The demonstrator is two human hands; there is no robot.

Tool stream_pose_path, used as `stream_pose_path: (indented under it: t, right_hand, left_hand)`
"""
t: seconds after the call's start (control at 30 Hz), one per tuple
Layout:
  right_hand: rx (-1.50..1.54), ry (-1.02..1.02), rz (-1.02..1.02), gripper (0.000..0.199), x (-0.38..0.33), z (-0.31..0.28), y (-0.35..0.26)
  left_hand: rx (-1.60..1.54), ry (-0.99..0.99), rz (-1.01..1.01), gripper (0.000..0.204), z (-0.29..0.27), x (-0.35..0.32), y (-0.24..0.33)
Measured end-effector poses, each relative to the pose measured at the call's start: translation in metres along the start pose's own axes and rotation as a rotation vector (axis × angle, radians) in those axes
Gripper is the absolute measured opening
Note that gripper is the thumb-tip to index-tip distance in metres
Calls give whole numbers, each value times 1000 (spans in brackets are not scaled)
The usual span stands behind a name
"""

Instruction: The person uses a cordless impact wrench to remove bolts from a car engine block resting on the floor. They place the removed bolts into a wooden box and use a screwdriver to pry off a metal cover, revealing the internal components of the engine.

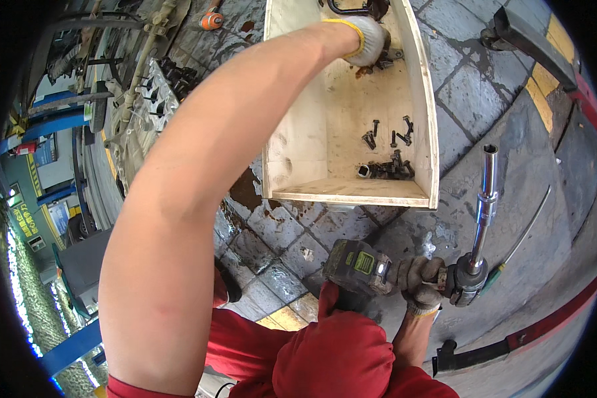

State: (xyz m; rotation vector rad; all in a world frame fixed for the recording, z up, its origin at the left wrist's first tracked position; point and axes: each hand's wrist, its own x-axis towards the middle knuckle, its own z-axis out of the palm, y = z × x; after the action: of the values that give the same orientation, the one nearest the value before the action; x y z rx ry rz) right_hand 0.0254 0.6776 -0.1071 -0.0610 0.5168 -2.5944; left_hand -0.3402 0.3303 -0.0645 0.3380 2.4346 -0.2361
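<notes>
My left arm stretches across to the far part of a wooden box (433, 132). There my left hand (370, 44), in a pale glove with a yellow cuff, is beside dark greasy metal parts (385, 61); its fingers are mostly hidden. At lower right, my gloved right hand (420, 277) is closed around the handle of a cordless ratchet wrench (468, 282). Its battery (358, 265) points left. From its head, a chrome extension with a deep socket (488, 186) rises away from me. Loose bolts (386, 171) lie in the box's near end.
A green-handled thin rod (521, 242) lies on the dark mat (530, 199) at right. Black-and-red metal arms (550, 325) reach in from the right. Left of the box are an engine part with studs (166, 89) and an orange tool (212, 18) on the tiled floor.
</notes>
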Motion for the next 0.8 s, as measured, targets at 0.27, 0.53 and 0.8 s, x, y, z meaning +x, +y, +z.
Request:
stream_pose_path:
  t: [0.27, 0.53, 0.8]
  right_hand:
    - [-58, 9, 12, 40, -4, 8, -3]
    - [-76, -208, 102, 32, 16, 67, 29]
    - [-205, -325, 179, 31, 52, 149, 110]
  left_hand:
    - [-104, 371, 140, 43, -96, -159, 21]
    - [-283, 742, -111, 35, -64, -414, 3]
    - [-1111, 634, -42, 21, 125, -504, -67]
